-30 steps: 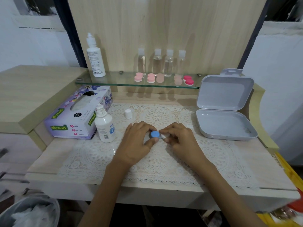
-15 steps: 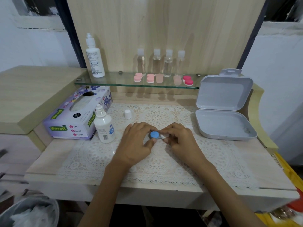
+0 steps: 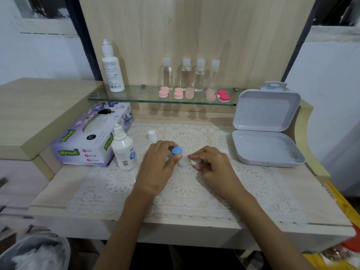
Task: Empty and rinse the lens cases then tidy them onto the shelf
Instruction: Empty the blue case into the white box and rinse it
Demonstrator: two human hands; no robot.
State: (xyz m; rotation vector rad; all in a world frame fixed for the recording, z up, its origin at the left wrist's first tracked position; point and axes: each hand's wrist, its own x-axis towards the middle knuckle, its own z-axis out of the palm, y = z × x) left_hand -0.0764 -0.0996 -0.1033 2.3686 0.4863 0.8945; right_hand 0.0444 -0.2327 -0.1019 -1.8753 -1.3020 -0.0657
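A white lens case (image 3: 184, 162) lies on the lace mat in the middle of the table. My left hand (image 3: 159, 164) pinches its blue cap (image 3: 177, 150) between thumb and fingers, lifted just off the case's left well. My right hand (image 3: 212, 164) grips the case's right end against the mat. On the glass shelf (image 3: 136, 95) stand several pink lens cases (image 3: 178, 93) and a red one (image 3: 223, 95).
A small solution bottle (image 3: 124, 151), uncapped, stands left of my hands, with its white cap (image 3: 151, 135) behind. A tissue box (image 3: 93, 133) sits further left. An open grey box (image 3: 266, 133) stands on the right. A bin (image 3: 33, 252) is below left.
The blue cap has come off the case: my left hand has lifted it up and to the left, and the white well under it now shows. My right hand keeps holding the case.
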